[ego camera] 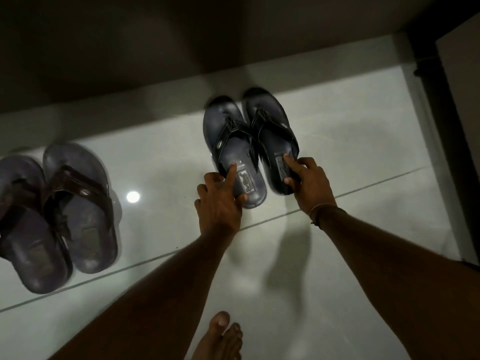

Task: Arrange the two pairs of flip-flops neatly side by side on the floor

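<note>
Bare toes [225, 331] show at the near edge of a pale tiled floor [363, 178]; far left lies a brown-strapped pair [55, 216], well apart from the rest. Right of centre, the left hand [220, 201] grips the heel of one black-strapped flip-flop [231, 141]; the right hand [310, 184] grips its touching mate [270, 131].

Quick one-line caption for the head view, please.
Left hand and right hand hold the black flip-flops by the heels; brown flip-flops overlap apart.

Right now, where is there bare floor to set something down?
Bare tile lies between the brown-strapped pair and the black-strapped pair, and right of that pair up to the dark door frame. It's crowded at the heels, where left hand and right hand grip.
</note>
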Tool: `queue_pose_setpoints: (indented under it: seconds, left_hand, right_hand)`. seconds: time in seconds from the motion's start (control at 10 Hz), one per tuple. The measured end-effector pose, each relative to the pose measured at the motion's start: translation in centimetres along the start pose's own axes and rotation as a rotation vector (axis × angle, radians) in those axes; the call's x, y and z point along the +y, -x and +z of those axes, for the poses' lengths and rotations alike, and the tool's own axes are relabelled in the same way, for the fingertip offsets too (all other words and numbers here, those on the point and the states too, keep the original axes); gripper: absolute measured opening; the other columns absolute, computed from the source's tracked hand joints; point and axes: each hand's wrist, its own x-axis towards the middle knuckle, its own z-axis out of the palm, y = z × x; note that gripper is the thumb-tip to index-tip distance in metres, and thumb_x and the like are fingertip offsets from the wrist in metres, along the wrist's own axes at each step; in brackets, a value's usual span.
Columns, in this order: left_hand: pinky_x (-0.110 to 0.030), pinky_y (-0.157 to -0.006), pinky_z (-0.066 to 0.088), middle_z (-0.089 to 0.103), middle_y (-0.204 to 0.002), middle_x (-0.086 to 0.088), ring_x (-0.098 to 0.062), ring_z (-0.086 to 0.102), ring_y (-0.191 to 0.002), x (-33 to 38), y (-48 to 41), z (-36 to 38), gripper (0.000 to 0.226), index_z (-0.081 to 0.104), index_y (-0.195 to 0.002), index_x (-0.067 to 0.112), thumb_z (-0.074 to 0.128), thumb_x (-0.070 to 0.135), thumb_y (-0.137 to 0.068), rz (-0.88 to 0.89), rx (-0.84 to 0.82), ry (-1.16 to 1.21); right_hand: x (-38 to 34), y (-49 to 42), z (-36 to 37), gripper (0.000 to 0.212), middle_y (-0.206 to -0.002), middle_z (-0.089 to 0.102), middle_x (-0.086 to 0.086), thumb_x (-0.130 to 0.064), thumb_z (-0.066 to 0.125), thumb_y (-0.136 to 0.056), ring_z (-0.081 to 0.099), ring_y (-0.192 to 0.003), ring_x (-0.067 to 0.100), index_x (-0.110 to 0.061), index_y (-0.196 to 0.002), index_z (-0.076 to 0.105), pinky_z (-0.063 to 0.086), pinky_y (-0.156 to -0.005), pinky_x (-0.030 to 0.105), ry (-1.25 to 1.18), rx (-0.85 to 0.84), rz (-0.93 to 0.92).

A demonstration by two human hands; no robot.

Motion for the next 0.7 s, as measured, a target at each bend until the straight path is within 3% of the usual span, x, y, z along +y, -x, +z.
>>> queue_pose_setpoints:
  seconds: [0.5, 0.7]
  left_hand:
    - [-0.056, -0.101, 0.05, 0.035, -0.148, -0.01, -0.033, 0.043, -0.128, -1.2, 2.1, 1.0, 0.073, 0.025, -0.16, 0.041, 0.062, 0.049, -0.098, 0.022, -0.017, 0.009]
    - [-0.053, -0.093, 0.054, 0.042, -0.143, -0.009, -0.03, 0.049, -0.122, -1.8, 2.6, 0.3, 0.065, 0.033, -0.158, 0.04, 0.048, 0.062, -0.099, 0.05, 0.058, 0.037]
  right_hand:
    - [0.4, 2.9, 0.9, 0.052, -0.142, 0.05, 0.015, -0.021, 0.059, -0.103, 0.054, -0.116, 0.039, -0.03, -0.153, 0.046, 0.049, -0.099, 0.047, -0.031, -0.021, 0.033]
    - [-0.3, 3.6, 0.1, 0.055, -0.158, 0.037, 0.016, -0.018, 0.048, -0.107, 0.052, -0.131, 0.042, -0.037, -0.157, 0.034, 0.048, -0.107, 0.052, -0.047, 0.076, 0.074]
